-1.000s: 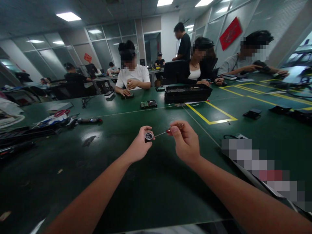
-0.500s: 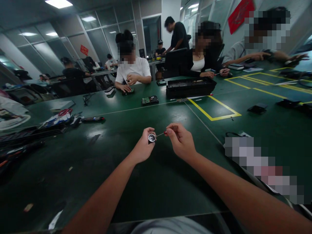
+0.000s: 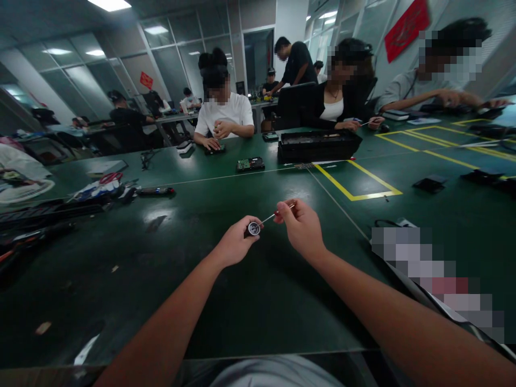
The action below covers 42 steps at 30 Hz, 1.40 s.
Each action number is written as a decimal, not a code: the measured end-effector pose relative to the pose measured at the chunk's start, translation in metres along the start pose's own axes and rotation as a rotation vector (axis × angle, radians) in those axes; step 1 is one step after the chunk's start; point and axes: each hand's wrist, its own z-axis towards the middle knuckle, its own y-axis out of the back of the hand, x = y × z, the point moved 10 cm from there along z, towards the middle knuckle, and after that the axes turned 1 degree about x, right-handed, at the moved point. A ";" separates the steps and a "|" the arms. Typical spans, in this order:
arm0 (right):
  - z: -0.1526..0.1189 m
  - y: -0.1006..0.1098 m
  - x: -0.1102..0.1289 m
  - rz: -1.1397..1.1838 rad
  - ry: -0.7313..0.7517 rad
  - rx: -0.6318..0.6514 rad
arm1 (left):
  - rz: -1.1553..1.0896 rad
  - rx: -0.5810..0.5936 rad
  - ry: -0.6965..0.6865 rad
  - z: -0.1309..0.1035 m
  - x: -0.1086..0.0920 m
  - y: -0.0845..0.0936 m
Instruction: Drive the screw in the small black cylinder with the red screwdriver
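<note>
Above the green table, my left hand (image 3: 237,242) is closed around a small dark round part (image 3: 253,229) with a silver rim, its open face turned up toward me. My right hand (image 3: 300,223) pinches the red-tipped handle of a thin screwdriver (image 3: 266,219). The screwdriver's metal shaft slants down to the left, and its tip reaches the inside of the round part's rim. What the tip touches in there is too small to make out.
A long black tray (image 3: 320,148) stands ahead, with a bare hard drive (image 3: 250,164) left of it. Tools and cables (image 3: 99,191) crowd the left side. A blurred-out pale item (image 3: 427,274) lies at right. Co-workers sit across the green table (image 3: 226,193).
The screwdriver has tilted more steeply, with my right hand slightly higher and its tip now inside the rim. The round part has turned a little in my left hand. The view has shifted slightly.
</note>
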 end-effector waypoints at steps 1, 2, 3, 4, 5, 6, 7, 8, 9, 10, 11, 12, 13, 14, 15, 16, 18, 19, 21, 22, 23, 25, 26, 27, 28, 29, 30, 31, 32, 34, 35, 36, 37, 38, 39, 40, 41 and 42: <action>0.001 0.001 -0.001 -0.002 -0.006 -0.003 | -0.007 0.007 -0.018 0.000 0.000 -0.001; 0.001 0.001 0.000 -0.012 0.000 -0.005 | -0.012 0.009 -0.041 0.000 0.000 -0.002; 0.001 0.002 0.003 -0.027 0.017 -0.005 | -0.015 0.009 -0.064 0.000 -0.001 -0.004; 0.000 0.002 0.006 -0.044 0.041 0.002 | -0.012 0.008 -0.082 0.000 -0.002 -0.005; -0.001 0.002 0.010 -0.063 0.073 0.009 | -0.006 0.010 -0.094 0.000 -0.003 -0.006; -0.003 0.001 0.015 -0.084 0.109 0.017 | 0.003 0.013 -0.100 0.000 -0.005 -0.008; -0.005 0.001 0.020 -0.107 0.150 0.027 | 0.011 0.017 -0.099 -0.001 -0.006 -0.009; -0.007 0.000 0.025 -0.133 0.198 0.036 | 0.020 0.015 -0.095 -0.001 -0.007 -0.009; -0.009 0.000 0.029 -0.160 0.248 0.046 | 0.031 0.007 -0.092 -0.002 -0.009 -0.008; -0.012 0.000 0.034 -0.184 0.296 0.054 | 0.044 -0.006 -0.091 -0.002 -0.010 -0.007; -0.014 -0.001 0.037 -0.201 0.337 0.064 | 0.056 -0.019 -0.090 -0.003 -0.012 -0.005; -0.016 -0.001 0.040 -0.215 0.369 0.076 | 0.067 -0.030 -0.087 -0.004 -0.012 -0.004; -0.017 -0.002 0.042 -0.228 0.393 0.090 | 0.076 -0.037 -0.081 -0.004 -0.012 -0.003; -0.018 -0.003 0.044 -0.243 0.412 0.104 | 0.087 -0.043 -0.071 -0.004 -0.010 -0.002; -0.019 -0.004 0.046 -0.264 0.429 0.116 | 0.100 -0.051 -0.061 -0.004 -0.008 0.000; -0.019 -0.006 0.047 -0.288 0.442 0.126 | 0.114 -0.058 -0.053 -0.004 -0.006 0.001; -0.020 -0.009 0.050 -0.345 0.451 0.129 | 0.146 -0.070 -0.053 -0.004 -0.002 0.002; -0.019 -0.010 0.049 -0.372 0.435 0.123 | 0.160 -0.072 -0.058 -0.004 -0.001 0.003; -0.016 -0.009 0.043 -0.413 0.365 0.095 | 0.187 -0.070 -0.075 -0.004 -0.002 0.003; -0.015 -0.008 0.039 -0.424 0.325 0.076 | 0.201 -0.071 -0.080 -0.004 -0.002 0.003; -0.013 -0.006 0.035 -0.430 0.291 0.053 | 0.213 -0.076 -0.083 -0.004 -0.003 0.004; -0.011 -0.002 0.031 -0.422 0.253 0.004 | 0.227 -0.088 -0.086 -0.005 -0.005 0.006; -0.010 0.001 0.029 -0.413 0.249 -0.017 | 0.228 -0.094 -0.086 -0.006 -0.006 0.006; -0.009 0.002 0.028 -0.404 0.247 -0.030 | 0.227 -0.100 -0.085 -0.006 -0.007 0.007; -0.009 0.003 0.027 -0.396 0.246 -0.037 | 0.224 -0.104 -0.085 -0.006 -0.007 0.008; -0.008 0.004 0.026 -0.387 0.242 -0.036 | 0.222 -0.105 -0.085 -0.006 -0.007 0.008; -0.008 0.003 0.025 -0.380 0.237 -0.029 | 0.221 -0.104 -0.086 -0.006 -0.007 0.008; -0.008 0.002 0.024 -0.374 0.230 -0.020 | 0.223 -0.103 -0.087 -0.006 -0.006 0.008; -0.008 0.001 0.023 -0.368 0.223 -0.012 | 0.227 -0.104 -0.088 -0.006 -0.006 0.008; -0.008 -0.001 0.023 -0.353 0.219 0.009 | 0.232 -0.108 -0.089 -0.005 -0.006 0.008; -0.008 -0.002 0.025 -0.346 0.226 0.019 | 0.232 -0.113 -0.090 -0.005 -0.006 0.009; -0.009 -0.003 0.026 -0.342 0.237 0.028 | 0.232 -0.118 -0.090 -0.006 -0.006 0.009; -0.009 -0.004 0.028 -0.343 0.251 0.037 | 0.234 -0.124 -0.089 -0.006 -0.005 0.010; -0.009 -0.004 0.030 -0.347 0.264 0.047 | 0.236 -0.132 -0.087 -0.006 -0.005 0.010; -0.009 -0.005 0.031 -0.356 0.275 0.057 | 0.239 -0.139 -0.087 -0.006 -0.005 0.011; -0.010 -0.005 0.033 -0.366 0.284 0.063 | 0.243 -0.146 -0.088 -0.006 -0.004 0.011; -0.010 -0.006 0.034 -0.376 0.294 0.071 | 0.248 -0.149 -0.091 -0.006 -0.004 0.011; -0.011 -0.007 0.035 -0.382 0.306 0.081 | 0.254 -0.149 -0.095 -0.006 -0.004 0.011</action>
